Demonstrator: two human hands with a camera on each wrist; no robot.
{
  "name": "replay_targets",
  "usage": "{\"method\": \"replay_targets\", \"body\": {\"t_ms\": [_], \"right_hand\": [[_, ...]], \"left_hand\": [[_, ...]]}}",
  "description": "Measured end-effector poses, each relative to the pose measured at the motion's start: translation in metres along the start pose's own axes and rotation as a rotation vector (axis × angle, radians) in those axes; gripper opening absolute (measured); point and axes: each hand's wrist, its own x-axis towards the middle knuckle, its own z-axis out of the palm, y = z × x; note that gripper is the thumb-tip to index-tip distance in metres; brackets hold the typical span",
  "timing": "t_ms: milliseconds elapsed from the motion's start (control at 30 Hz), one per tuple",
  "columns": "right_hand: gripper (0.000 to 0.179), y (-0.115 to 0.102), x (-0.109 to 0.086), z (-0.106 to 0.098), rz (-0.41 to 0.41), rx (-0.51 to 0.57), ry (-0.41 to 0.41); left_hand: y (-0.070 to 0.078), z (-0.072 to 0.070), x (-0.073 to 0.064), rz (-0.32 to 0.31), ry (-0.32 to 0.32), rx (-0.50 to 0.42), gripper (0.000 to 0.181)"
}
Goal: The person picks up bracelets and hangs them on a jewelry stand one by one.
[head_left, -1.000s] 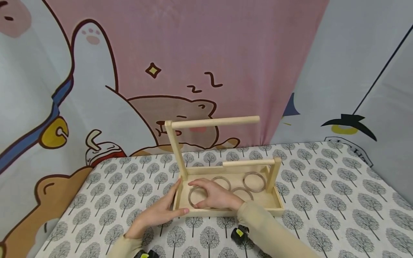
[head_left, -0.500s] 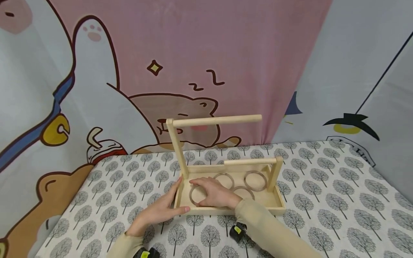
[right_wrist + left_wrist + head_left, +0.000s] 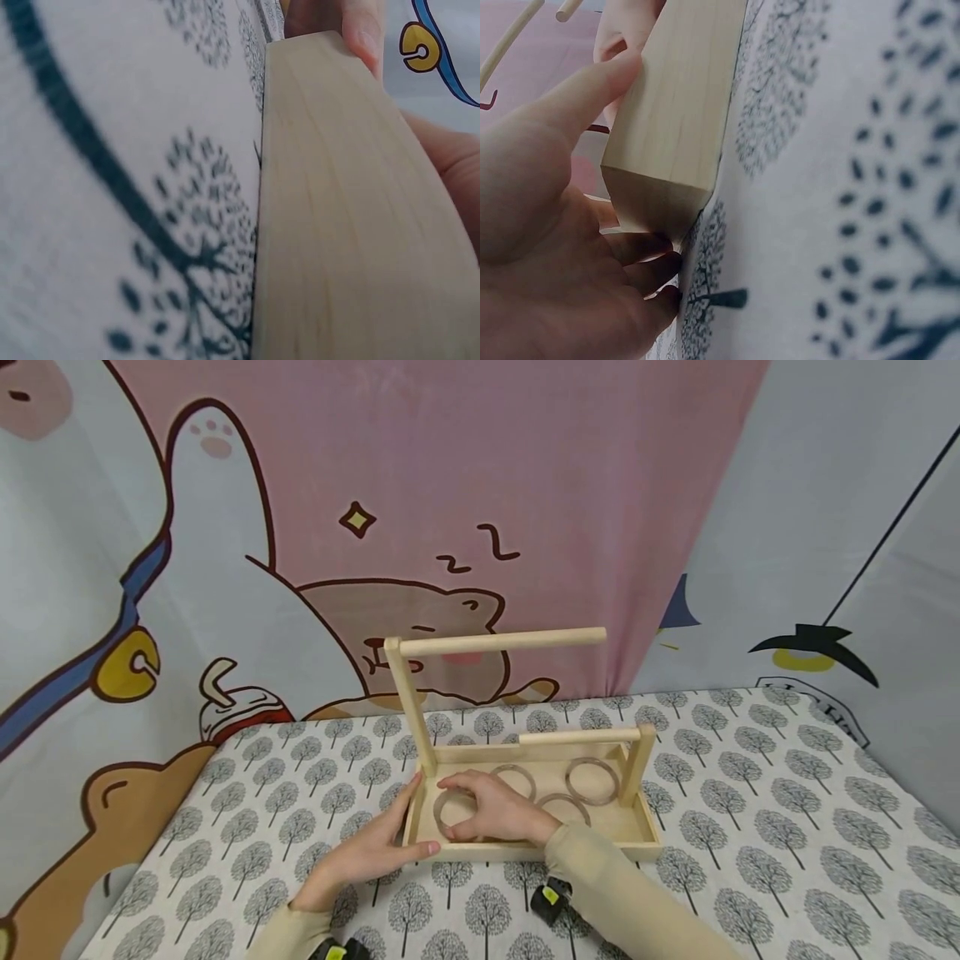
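Observation:
A shallow wooden tray (image 3: 487,853) lies on the patterned cloth. My left hand (image 3: 375,850) grips its left end, with the thumb at the front corner and the other fingers along the end wall. In the left wrist view the tray's corner (image 3: 679,105) sits between thumb and fingers. My right hand (image 3: 502,812) reaches over the front wall and holds the leftmost translucent ring (image 3: 437,817) between thumb and fingers. Three similar rings lie flat to its right: a back ring (image 3: 532,781), a front ring (image 3: 573,797) and the rightmost ring (image 3: 592,761).
A tall post (image 3: 410,706) at the tray's left end carries a long dowel (image 3: 502,642) pointing right. On the right, a short post (image 3: 637,768) bears a shorter dowel (image 3: 577,737) pointing left. A cartoon-printed curtain (image 3: 570,510) hangs behind the table cloth (image 3: 750,827).
The leftmost ring has shifted slightly left with my right hand, and its thumb has moved a little along the ring. My left hand stays at the tray's end.

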Motion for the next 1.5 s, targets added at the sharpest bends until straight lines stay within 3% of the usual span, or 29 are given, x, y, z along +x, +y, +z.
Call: {"method": "replay_targets", "body": {"t_ms": [200,500,700,1200,1500], "right_hand": [[0.074,0.000,0.000,0.001,-0.010,0.090,0.050],[0.063,-0.001,-0.002,0.001,0.018,0.210,0.089],[0.061,-0.003,-0.003,0.002,-0.007,0.283,0.098],[0.063,-0.027,-0.003,-0.002,-0.059,0.261,0.121],[0.062,-0.038,-0.006,-0.008,-0.072,0.242,0.123]], "left_hand": [[0.001,0.000,0.000,0.010,0.000,-0.007,0.097],[0.004,0.000,-0.001,0.006,-0.008,-0.018,0.097],[0.005,0.000,-0.002,0.039,-0.006,-0.017,0.096],[0.002,0.000,-0.002,0.041,-0.008,-0.011,0.095],[0.003,0.001,0.000,0.079,-0.012,-0.033,0.095]]}}
